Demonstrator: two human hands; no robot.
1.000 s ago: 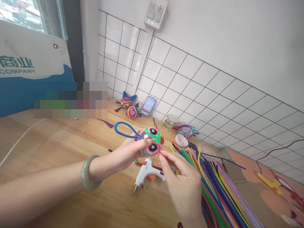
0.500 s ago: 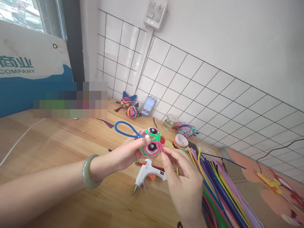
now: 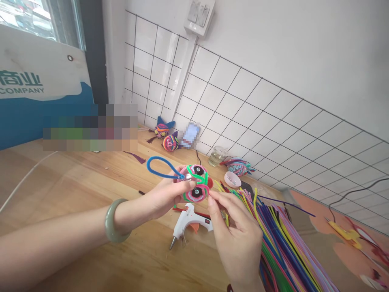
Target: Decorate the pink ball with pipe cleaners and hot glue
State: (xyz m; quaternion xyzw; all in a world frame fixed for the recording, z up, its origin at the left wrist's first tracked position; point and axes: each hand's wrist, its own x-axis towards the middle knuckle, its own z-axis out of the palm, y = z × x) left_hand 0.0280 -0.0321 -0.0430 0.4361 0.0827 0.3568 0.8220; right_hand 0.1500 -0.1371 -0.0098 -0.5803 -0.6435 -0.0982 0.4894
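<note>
My left hand (image 3: 170, 190) is closed around a small pipe-cleaner animal head (image 3: 199, 178), its thumb pressed on the front between two black eyes. Green, pink and white pipe cleaner outlines the eyes, and a red nose sits at the right side. A blue pipe-cleaner loop (image 3: 159, 166) sticks out to the left. My right hand (image 3: 235, 231) pinches the end of a pink pipe cleaner (image 3: 208, 192) at the head's lower right edge. Below both hands, a white hot glue gun (image 3: 187, 223) rests on the wooden table (image 3: 127, 259).
Right of my hands lies a bundle of colourful pipe cleaners (image 3: 288, 243). Behind stand a pink bowl (image 3: 232, 179), a glass jar (image 3: 217, 156) and finished pipe-cleaner figures (image 3: 170, 142). A yellow-handled tool (image 3: 343, 233) with a cord lies at far right. A wire grid (image 3: 240, 97) lines the wall.
The pink pipe cleaner now lies closer along the lower eye's edge. My left thumb has shifted slightly right and down, and the head has moved slightly right.
</note>
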